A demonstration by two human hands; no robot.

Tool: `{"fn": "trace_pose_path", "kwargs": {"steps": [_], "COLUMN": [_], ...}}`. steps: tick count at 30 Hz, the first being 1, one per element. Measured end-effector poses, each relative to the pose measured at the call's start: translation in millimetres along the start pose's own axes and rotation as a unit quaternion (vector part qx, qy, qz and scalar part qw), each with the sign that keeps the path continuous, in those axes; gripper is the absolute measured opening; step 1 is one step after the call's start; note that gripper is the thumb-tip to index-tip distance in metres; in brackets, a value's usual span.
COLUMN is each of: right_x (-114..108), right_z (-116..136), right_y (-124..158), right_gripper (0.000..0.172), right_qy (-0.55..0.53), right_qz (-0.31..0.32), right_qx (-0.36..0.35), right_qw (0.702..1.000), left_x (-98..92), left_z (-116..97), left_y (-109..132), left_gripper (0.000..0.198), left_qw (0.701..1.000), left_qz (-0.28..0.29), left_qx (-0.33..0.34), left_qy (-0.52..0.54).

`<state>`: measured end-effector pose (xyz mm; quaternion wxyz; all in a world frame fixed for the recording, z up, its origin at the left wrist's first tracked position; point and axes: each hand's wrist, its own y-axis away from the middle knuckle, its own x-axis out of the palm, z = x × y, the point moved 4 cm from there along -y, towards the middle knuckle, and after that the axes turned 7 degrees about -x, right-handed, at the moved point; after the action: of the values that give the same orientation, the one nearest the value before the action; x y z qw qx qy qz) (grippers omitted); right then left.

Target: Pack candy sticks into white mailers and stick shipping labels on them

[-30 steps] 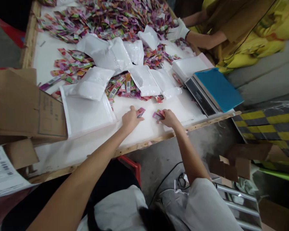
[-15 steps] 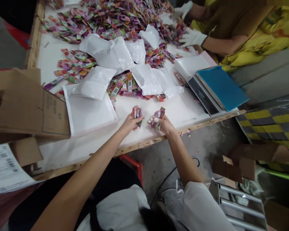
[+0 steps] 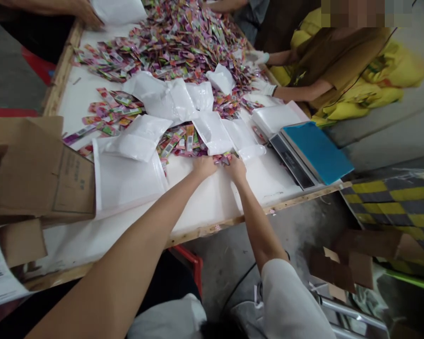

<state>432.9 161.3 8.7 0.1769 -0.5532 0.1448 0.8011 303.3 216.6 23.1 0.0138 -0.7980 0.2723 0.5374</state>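
My left hand point(image 3: 205, 166) is curled at the near edge of a small heap of colourful snack packets point(image 3: 190, 140), its fingertips turned away from view. Beside it, my right hand point(image 3: 236, 169) is closed in from the right. A few pink and purple packets point(image 3: 222, 159) show between the two hands, and both appear to grip them. Just beyond my fingers lie filled white pouches point(image 3: 213, 133), one point(image 3: 245, 136) close to my right hand. How many packets each hand holds is hidden.
A big packet pile point(image 3: 183, 42) covers the table's far part. Flat white bags point(image 3: 127, 183) lie left, beside a cardboard box point(image 3: 74, 179). A scale with a blue top point(image 3: 316, 150) stands right. A co-worker's gloved hands point(image 3: 263, 87) reach in; another person's hand point(image 3: 90, 16) is at upper left.
Both my hands have moved forward from the bare tabletop to the near edge of the packet heap and closer together. Another person's hand and a white bag have appeared at upper left.
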Motion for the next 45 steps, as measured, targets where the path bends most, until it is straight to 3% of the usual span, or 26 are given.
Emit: {"fn": "trace_pose_path", "kwargs": {"steps": [4,6,10,12,14,17,19,22,25,28,30,32,34,36,39,42,45], "right_x": [-5,-6,-8,-14,-24,-40,-37,-18,-2,-6,-19,-33,-42,-42,-34,-23,-16], "right_z": [-5,-10,-20,-22,-22,-15,-5,11,15,3,-12,-31,-49,-60,-59,-48,-42], "right_y": [30,58,116,134,141,139,136,137,141,145,143,136,124,108,84,67,62], "right_gripper": [0.035,0.039,0.052,0.057,0.056,0.044,0.035,0.030,0.021,0.010,0.006,0.014,0.023,0.029,0.034,0.028,0.020], "right_qy": [0.077,0.098,0.099,0.085,0.045,0.009,0.044,0.101,0.078,-0.030,-0.136,-0.253,-0.358,-0.394,-0.249,-0.050,-0.018], "right_qz": [0.057,0.100,0.176,0.193,0.182,0.133,0.136,0.186,0.195,0.163,0.100,0.021,-0.035,-0.060,-0.038,0.047,0.129], "right_qx": [-0.034,-0.054,-0.106,-0.128,-0.148,-0.159,-0.164,-0.181,-0.190,-0.201,-0.205,-0.166,-0.083,0.009,0.102,0.108,0.101], "right_qw": [0.995,0.989,0.974,0.969,0.971,0.978,0.976,0.960,0.959,0.965,0.964,0.953,0.929,0.917,0.962,0.992,0.986], "left_x": [-5.6,-2.5,8.6,10.2,4.6,-12.8,-17.7,-7.2,7.0,9.6,-0.9,-18.8,-33.2,-36.5,-20.1,3.9,14.3], "left_z": [14,27,64,82,93,92,80,61,60,76,90,99,101,95,82,75,80], "left_y": [10,38,116,149,166,163,149,124,106,101,101,102,105,110,118,122,121], "left_gripper": [0.048,0.051,0.060,0.065,0.066,0.058,0.054,0.045,0.030,0.022,0.019,0.015,0.012,0.018,0.037,0.038,0.027], "left_qw": [0.999,0.996,0.988,0.984,0.987,0.999,0.999,0.999,0.999,0.987,0.973,0.962,0.955,0.958,0.985,0.995,0.992], "left_qz": [0.019,0.045,0.107,0.139,0.137,0.040,-0.011,-0.008,-0.006,-0.009,-0.038,-0.093,-0.116,-0.095,-0.031,0.039,0.082], "left_qx": [0.018,0.041,0.063,0.054,0.031,-0.016,-0.031,-0.031,-0.044,-0.057,-0.063,-0.069,-0.070,-0.067,-0.084,-0.091,-0.097], "left_qy": [-0.045,-0.064,-0.093,-0.101,-0.077,0.004,0.025,0.000,0.026,0.149,0.221,0.248,0.263,0.261,0.149,0.031,0.012]}}
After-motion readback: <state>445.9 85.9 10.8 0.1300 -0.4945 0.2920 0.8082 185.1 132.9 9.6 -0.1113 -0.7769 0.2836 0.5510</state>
